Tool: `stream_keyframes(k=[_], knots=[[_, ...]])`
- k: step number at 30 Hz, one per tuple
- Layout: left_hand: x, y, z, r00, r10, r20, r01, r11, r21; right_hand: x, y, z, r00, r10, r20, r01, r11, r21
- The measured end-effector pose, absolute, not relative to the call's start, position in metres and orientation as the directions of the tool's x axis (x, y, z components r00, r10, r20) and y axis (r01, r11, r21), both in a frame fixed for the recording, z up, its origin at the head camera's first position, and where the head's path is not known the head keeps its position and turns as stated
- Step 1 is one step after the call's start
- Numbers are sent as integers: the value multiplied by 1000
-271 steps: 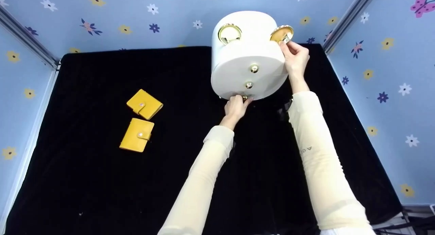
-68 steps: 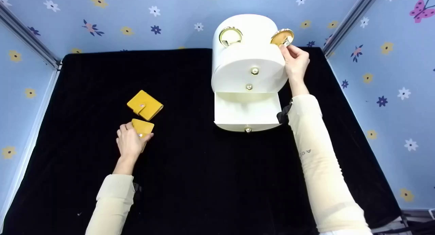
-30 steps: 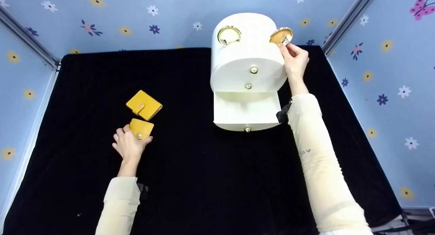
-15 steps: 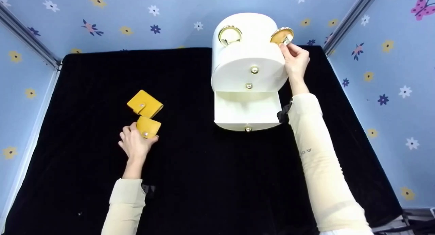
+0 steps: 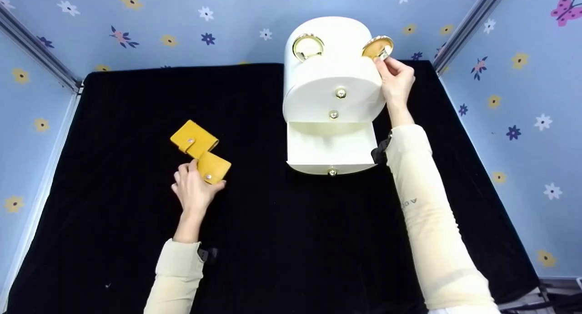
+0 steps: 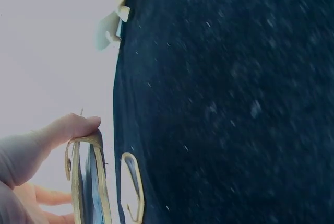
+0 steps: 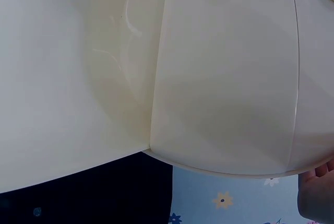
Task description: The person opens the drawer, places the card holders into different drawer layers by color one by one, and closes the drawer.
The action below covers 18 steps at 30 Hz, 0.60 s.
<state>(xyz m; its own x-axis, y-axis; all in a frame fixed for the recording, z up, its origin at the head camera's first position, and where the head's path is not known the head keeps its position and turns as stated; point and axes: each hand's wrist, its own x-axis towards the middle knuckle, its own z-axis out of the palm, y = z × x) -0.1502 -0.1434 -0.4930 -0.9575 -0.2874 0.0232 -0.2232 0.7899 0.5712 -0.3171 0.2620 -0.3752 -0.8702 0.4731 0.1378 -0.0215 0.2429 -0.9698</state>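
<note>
My left hand [image 5: 194, 189] grips a yellow snap-strap card holder [image 5: 214, 165] between thumb and fingers. In the left wrist view the held card holder [image 6: 90, 182] shows its layered edge, thumb across its end. A second yellow card holder [image 5: 192, 137] lies just beyond it, partly overlapped in the head view. My right hand [image 5: 398, 82] holds the side of a white drawer box [image 5: 336, 71], fingers at the gold-rimmed round piece [image 5: 376, 47]. The lowest drawer [image 5: 330, 143] is pulled out, with nothing seen inside. The right fingertips are partly hidden.
Gold knobs [image 5: 340, 93] mark the upper drawers, which are closed. Another gold-rimmed round piece [image 5: 308, 47] sits on the box's left. Black cloth [image 5: 273, 241] covers the table, bordered by blue flowered walls [image 5: 227, 14].
The bottom drawer has come out since the earliest frame. My left hand left its knob, took the nearer card holder and moves it rightward and slightly away. My right hand stays put.
</note>
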Motion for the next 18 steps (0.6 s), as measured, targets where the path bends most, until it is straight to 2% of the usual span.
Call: stream_keyframes(k=[18], knots=[[-158,-94,-473,-985,-146,94,-61,800,597,-318,262,-376,-869,470,154,-29,263,-964]])
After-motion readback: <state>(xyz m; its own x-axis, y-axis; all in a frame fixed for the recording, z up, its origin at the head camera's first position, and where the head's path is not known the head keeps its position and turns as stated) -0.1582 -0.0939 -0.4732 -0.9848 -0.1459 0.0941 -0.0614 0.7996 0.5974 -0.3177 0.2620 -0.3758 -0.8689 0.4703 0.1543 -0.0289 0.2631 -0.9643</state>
